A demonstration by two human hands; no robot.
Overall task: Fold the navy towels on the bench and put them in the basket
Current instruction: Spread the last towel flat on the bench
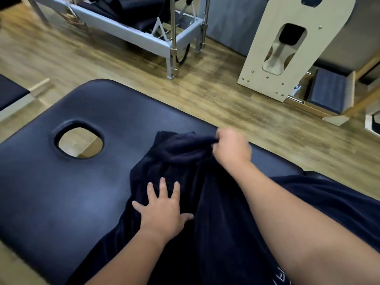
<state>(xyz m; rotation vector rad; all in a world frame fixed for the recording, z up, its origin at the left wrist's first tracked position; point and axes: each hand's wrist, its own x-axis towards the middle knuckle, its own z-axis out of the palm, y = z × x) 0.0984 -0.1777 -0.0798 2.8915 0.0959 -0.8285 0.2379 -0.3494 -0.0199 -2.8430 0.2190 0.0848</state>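
Head view, looking down on the padded navy worktop [61, 192], which has an oval face hole [79, 140] near its far left end. A navy towel [185, 161] lies rumpled across the worktop's middle and runs back toward me under both arms. The two hands are apart on it. The left hand [162, 208] lies flat on the near part of the towel, fingers straight and spread, pressing it down. The right hand [231, 148] is at the towel's far edge with fingers curled, pinching a bunched fold of cloth just off the surface. I see pale stitched lettering [282, 277] on the fabric at the bottom edge, beside my right forearm; too cropped and blurred to read. Beyond the worktop: wood-look floor [205, 93], a grey metal exercise frame [144, 31], a pale wooden panel with cut-outs [267, 64]. No basket that I can make out.
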